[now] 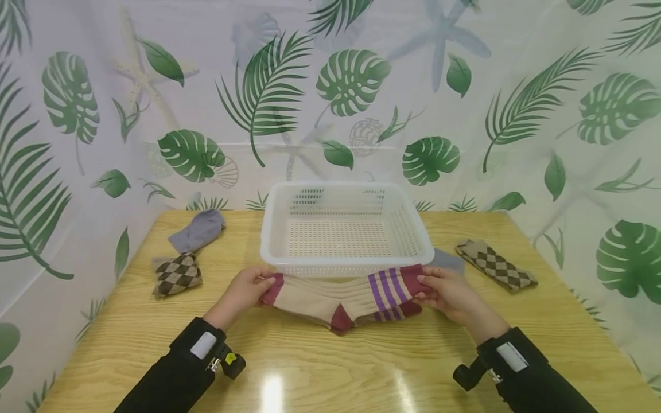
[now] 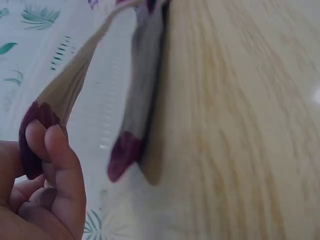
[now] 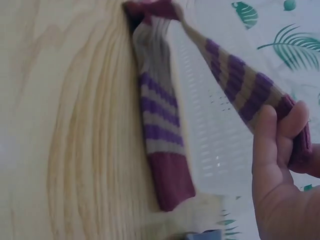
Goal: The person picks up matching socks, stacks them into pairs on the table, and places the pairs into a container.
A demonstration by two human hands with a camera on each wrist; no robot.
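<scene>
Currently striped sock (image 1: pixel 341 298) stretched between both hands, just in front of white basket (image 1: pixel 346 232), second matching sock (image 3: pixel 160 130) flat on worktop (image 1: pixel 330 367) beneath. Left hand (image 1: pixel 242 292) pinches toe end; right hand (image 1: pixel 446 292) pinches cuff end. Argyle socks (image 1: pixel 178 274) lie at sides.

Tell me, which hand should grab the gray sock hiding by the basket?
Probably the right hand. The gray sock peeks out just behind it, beside the basket. The left hand pinches the striped sock's toe on the far side, so it would have to cross over.
</scene>
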